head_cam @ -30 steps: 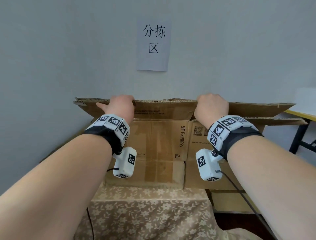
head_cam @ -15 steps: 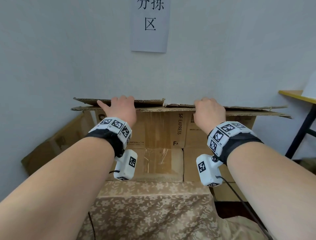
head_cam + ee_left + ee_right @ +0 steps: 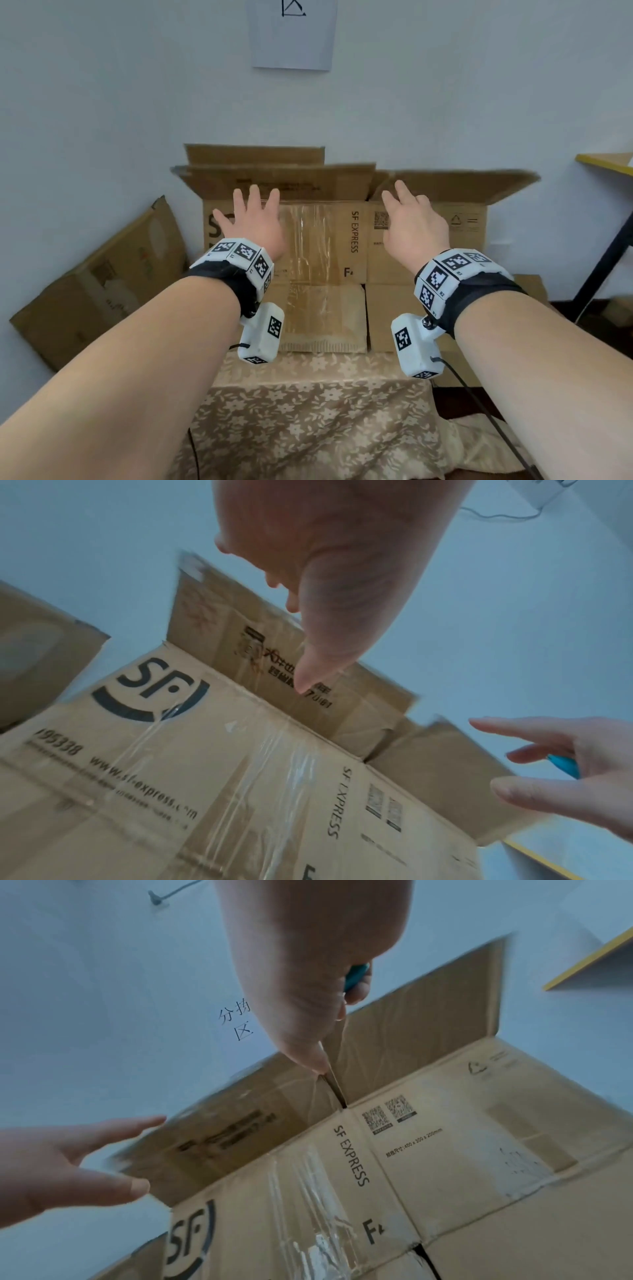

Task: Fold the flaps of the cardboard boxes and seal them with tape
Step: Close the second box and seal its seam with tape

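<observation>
A brown SF Express cardboard box (image 3: 342,246) stands on the cloth-covered table with its side facing me. Its near top flaps (image 3: 274,181) jut outward. My left hand (image 3: 253,222) hovers in front of the left flap with fingers spread, holding nothing. My right hand (image 3: 414,222) hovers before the right flap (image 3: 455,185), its front fingers stretched out. In the wrist views a small blue object (image 3: 563,764) (image 3: 356,974) is tucked in the right hand (image 3: 308,974), with a finger curled round it. Clear tape runs down the box side (image 3: 205,764).
A floral cloth (image 3: 308,411) covers the table in front of me. Another cardboard box (image 3: 102,281) leans against the wall on the left. A yellow-edged table (image 3: 606,161) stands at the right. A paper sign (image 3: 293,34) hangs on the wall above.
Both hands have let go of the flap edges they gripped and drawn back with fingers spread. The box and flaps now sit lower in the head view.
</observation>
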`<action>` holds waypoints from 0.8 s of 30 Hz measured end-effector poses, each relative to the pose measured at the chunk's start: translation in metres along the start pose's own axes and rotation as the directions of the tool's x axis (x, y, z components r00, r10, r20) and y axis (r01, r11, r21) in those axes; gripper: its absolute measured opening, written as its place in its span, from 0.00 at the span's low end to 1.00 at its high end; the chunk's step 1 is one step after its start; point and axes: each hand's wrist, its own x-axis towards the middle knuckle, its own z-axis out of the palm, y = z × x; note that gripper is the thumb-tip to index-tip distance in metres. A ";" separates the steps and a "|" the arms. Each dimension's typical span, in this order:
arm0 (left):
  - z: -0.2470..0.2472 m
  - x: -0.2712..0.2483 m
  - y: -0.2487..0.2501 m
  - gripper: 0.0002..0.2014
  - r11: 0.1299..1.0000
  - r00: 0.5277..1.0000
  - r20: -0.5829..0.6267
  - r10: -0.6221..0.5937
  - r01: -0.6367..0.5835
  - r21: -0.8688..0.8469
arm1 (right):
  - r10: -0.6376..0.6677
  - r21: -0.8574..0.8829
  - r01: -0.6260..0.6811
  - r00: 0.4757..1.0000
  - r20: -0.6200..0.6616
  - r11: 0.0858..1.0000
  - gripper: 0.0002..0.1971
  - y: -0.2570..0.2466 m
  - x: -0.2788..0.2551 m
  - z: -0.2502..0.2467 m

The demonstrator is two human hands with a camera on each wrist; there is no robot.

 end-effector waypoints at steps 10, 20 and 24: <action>0.074 -0.012 -0.005 0.33 0.994 0.939 0.343 -0.006 -0.030 0.101 | -0.028 0.029 0.021 0.960 0.279 0.999 0.20 0.011 -0.026 0.066; 0.143 -0.028 -0.009 0.26 0.994 0.838 0.545 -0.017 -0.044 0.099 | -0.057 -0.021 0.077 0.870 0.490 0.997 0.20 0.010 -0.052 0.132; 0.161 -0.028 -0.008 0.23 0.994 0.815 0.579 -0.013 -0.052 0.095 | -0.052 -0.032 0.081 0.848 0.527 0.996 0.19 0.012 -0.054 0.152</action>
